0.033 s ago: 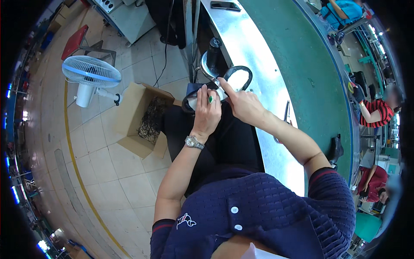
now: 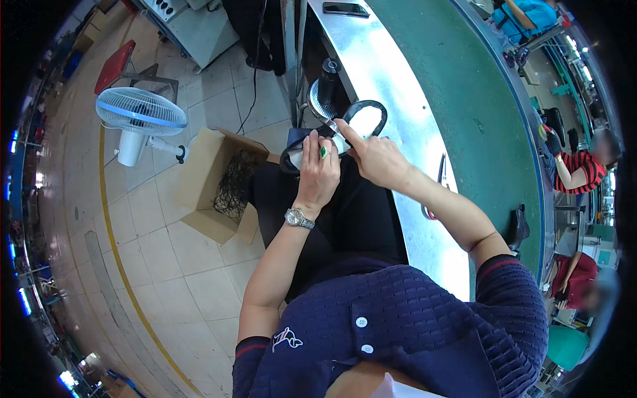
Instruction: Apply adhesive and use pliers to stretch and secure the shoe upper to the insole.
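A shoe-shaped piece [image 2: 367, 122] with a black rim and a white middle lies across my lap at the bench's edge. On its near end rests my left hand [image 2: 320, 169], long fingers together and pressed against it, holding it; a watch and a green-stoned ring are on this hand. My right hand [image 2: 381, 159] bears on the piece's middle, index finger stretched forward and the other fingers curled under. A small silvery part [image 2: 332, 126] shows by that fingertip; what the curled fingers hold is hidden.
Scissors [image 2: 442, 174] and a phone [image 2: 346, 8] lie on the metal bench [image 2: 421, 249]. Beyond runs a green surface [image 2: 458, 119] with a black shoe [image 2: 517, 227]. An open carton [image 2: 199, 174] of dark strands and a fan [image 2: 141, 113] stand left. Co-workers sit far right.
My right forearm has shifted very slightly, so more of the scissors' red handle shows. Both hands stay on the shoe-shaped piece.
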Tool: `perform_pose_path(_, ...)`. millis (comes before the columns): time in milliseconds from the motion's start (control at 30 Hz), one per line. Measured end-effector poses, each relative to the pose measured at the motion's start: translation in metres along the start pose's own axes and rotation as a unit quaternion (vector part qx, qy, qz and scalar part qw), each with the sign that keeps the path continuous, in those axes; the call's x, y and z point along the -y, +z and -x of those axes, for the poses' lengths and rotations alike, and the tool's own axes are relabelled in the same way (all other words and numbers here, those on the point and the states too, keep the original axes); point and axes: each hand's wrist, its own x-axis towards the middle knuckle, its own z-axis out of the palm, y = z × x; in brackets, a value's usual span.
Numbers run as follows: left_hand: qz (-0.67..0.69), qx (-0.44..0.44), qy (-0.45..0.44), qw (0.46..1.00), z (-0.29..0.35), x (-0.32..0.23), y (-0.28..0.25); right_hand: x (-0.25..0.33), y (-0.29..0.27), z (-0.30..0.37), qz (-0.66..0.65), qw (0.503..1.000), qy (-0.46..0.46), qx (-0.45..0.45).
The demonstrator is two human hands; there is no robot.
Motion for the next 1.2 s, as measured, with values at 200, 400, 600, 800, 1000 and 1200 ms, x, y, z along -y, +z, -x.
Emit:
perform_pose_path(200, 0.021, -0.001, -0.031, 0.999, 0.001, -0.003, -0.008, 0.019, 0.003, 0.003, -0.032, 0.999, 0.011, -0.017)
perform_pose_path(400, -0.051, 0.150, -0.137, 0.978, -0.014, 0.012, -0.061, 0.019, -0.002, -0.002, -0.006, 1.000, -0.011, 0.007)
perform_pose_path(600, -0.028, 0.109, -0.090, 0.990, -0.009, 0.017, -0.044, 0.008, 0.012, -0.015, 0.002, 0.999, -0.036, 0.020)
perform_pose_path(800, 0.010, 0.074, -0.122, 0.990, -0.002, 0.015, -0.048, 0.028, 0.019, -0.007, -0.066, 0.997, -0.024, -0.040)
perform_pose_path(1000, 0.072, 0.064, -0.143, 0.985, 0.016, 0.012, -0.052, 0.043, 0.003, -0.005, -0.041, 0.998, -0.034, -0.013)
perform_pose_path(1200, 0.124, 0.042, -0.178, 0.975, 0.006, 0.013, -0.057, 0.032, 0.024, -0.011, 0.002, 0.999, -0.039, 0.004)
